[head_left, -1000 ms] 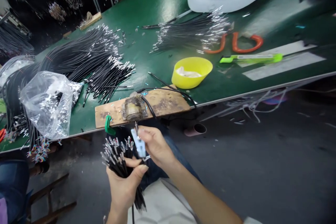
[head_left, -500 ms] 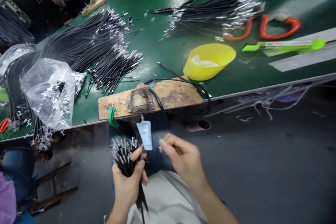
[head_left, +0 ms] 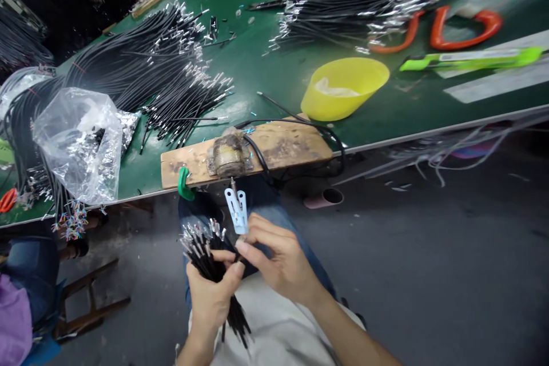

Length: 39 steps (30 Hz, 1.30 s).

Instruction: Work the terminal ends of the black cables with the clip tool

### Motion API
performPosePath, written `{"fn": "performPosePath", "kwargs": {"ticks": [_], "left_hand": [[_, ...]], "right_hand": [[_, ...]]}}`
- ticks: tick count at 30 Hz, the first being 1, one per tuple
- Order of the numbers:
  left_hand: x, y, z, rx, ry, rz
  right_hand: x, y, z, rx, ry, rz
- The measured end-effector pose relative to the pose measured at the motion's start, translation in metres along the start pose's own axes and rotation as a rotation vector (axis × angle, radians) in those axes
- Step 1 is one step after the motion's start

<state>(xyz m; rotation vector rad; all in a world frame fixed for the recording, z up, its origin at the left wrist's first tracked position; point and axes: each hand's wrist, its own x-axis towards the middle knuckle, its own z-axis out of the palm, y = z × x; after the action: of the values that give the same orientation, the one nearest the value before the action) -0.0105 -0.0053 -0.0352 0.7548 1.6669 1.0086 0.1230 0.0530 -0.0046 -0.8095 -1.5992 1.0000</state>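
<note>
My left hand (head_left: 213,296) is closed round a bundle of short black cables (head_left: 206,251) with silver tips pointing up, held over my lap. My right hand (head_left: 274,257) has its fingers pinched together at the right side of the bundle, just under a small pale-blue clip (head_left: 237,210). The clip hangs below a rusty metal fixture (head_left: 227,154) mounted on a wooden board (head_left: 283,146) at the table's near edge. Whether the right fingers hold a single cable I cannot make out.
The green table (head_left: 266,68) carries big heaps of black cables (head_left: 141,68), a second cable pile (head_left: 351,8), a clear plastic bag (head_left: 77,143), a yellow bowl (head_left: 347,86), orange-handled scissors (head_left: 454,31) and a green knife (head_left: 467,58). Another person's leg (head_left: 26,291) shows at left.
My right hand let go near the clip, swung out to the right, then came back to the bundle and pinched at it. The view shifted slightly toward the table.
</note>
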Motion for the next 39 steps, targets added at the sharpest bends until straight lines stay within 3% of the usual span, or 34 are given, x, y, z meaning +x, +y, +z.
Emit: {"fn": "performPosePath", "kwargs": {"ticks": [5,8,10,12,15,20,22,25,27,29,31,33,37,39], "left_hand": [[-0.004,-0.008,0.0,-0.046,0.108,0.089],[0.008,-0.012,-0.003,-0.004,0.028,0.108],[0.019,-0.014,-0.003,0.015,-0.013,0.112],[0.023,-0.014,-0.002,0.013,0.036,0.12],[0.013,-0.002,0.003,-0.01,0.021,0.082],[-0.02,0.036,0.008,-0.052,-0.074,0.052],[-0.024,0.039,0.009,-0.042,-0.065,0.069],[-0.018,0.028,0.011,-0.044,0.007,0.082],[-0.011,0.019,0.012,-0.046,-0.005,0.006],[-0.007,0.014,0.012,-0.047,-0.05,-0.071],[-0.006,0.014,0.011,-0.072,-0.054,-0.051],[-0.009,0.018,0.01,-0.111,-0.028,0.028],[-0.015,0.03,0.007,-0.101,0.008,0.136],[-0.017,0.036,0.006,-0.048,0.063,0.206]], "right_hand": [[-0.005,-0.002,0.012,-0.193,0.287,-0.202],[-0.007,-0.001,0.016,-0.051,0.343,-0.146],[-0.007,0.004,0.016,0.153,0.278,-0.009],[-0.008,0.011,0.014,0.362,0.173,0.14],[-0.009,0.017,0.009,0.556,0.074,0.301],[-0.004,0.008,-0.002,0.504,-0.001,0.315],[-0.003,0.004,-0.002,0.505,-0.017,0.364],[-0.006,0.001,0.004,0.53,-0.009,0.44],[-0.01,0.001,0.01,0.415,0.078,0.364],[-0.013,0.0,0.012,0.205,0.22,0.168],[-0.012,0.001,0.01,0.075,0.271,0.0],[-0.008,0.003,0.004,0.173,0.132,0.004],[0.009,0.01,-0.014,0.638,-0.318,0.368],[0.019,0.013,-0.021,0.677,-0.38,0.507]]}}
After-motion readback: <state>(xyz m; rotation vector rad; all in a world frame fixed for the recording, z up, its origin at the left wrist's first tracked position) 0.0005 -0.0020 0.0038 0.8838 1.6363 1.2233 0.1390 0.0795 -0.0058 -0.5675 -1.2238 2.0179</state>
